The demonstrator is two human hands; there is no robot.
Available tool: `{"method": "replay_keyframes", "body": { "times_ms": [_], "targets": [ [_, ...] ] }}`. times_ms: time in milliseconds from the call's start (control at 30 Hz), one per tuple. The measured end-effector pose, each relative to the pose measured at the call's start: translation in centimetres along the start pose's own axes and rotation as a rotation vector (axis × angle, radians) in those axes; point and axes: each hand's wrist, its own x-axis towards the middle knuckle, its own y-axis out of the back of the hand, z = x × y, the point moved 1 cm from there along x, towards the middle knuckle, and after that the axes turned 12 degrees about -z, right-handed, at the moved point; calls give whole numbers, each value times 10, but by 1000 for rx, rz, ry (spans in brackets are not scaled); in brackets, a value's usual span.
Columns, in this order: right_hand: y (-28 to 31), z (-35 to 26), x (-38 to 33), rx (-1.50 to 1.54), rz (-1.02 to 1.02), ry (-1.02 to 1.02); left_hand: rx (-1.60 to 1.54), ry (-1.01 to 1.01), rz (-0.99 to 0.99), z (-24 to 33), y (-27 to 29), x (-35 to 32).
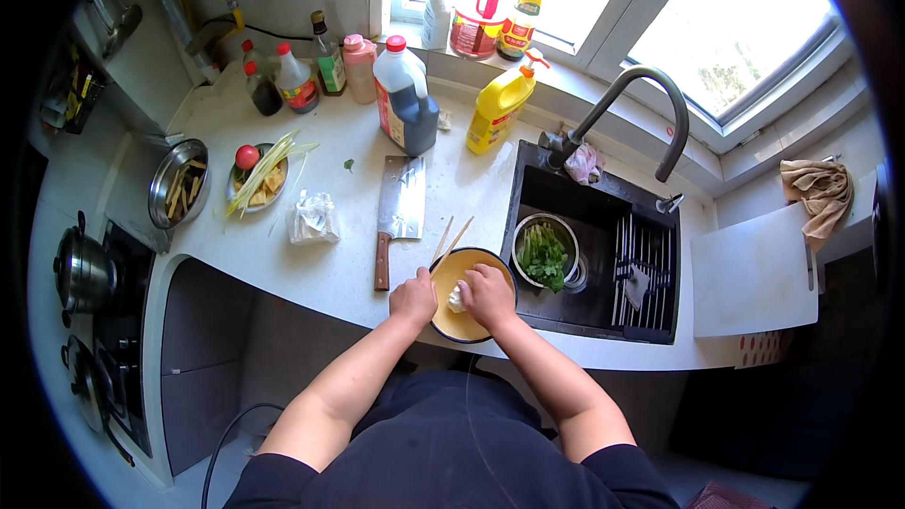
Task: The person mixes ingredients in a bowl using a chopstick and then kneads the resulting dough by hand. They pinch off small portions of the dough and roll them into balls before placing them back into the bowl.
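A yellow bowl with a dark rim stands at the counter's front edge. My left hand is closed at the bowl's left rim. A pair of wooden chopsticks runs from its fingers, the tips pointing up and away and spread apart. Over the bowl my right hand is closed around a soft white lump, dough-like; the fingers hide part of it. Just left of the bowl lies a cleaver, its wooden handle toward me.
A black sink on the right holds a pot of leafy greens. Leftward are a crumpled white bag, a vegetable plate and a metal bowl. Behind stand a dark-liquid jug and a yellow bottle.
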Motion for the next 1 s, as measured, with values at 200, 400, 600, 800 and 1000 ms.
{"method": "replay_keyframes", "body": {
  "times_ms": [200, 400, 600, 800, 1000],
  "targets": [
    [-5, -6, -13, 187, -249, -6, 12, 26, -14, -3, 3, -1],
    [-7, 16, -12, 226, -34, -230, -25, 15, -21, -2, -2, 1],
    [-7, 2, -8, 352, -263, -11, -18, 23, -13, -5, -1, -1],
    [39, 0, -22, 384, -177, 243, -30, 25, 12, -11, -7, 0],
    [24, 2, -9, 206, -475, -352, -26, 28, -8, -3, 1, -4]
  ]
}}
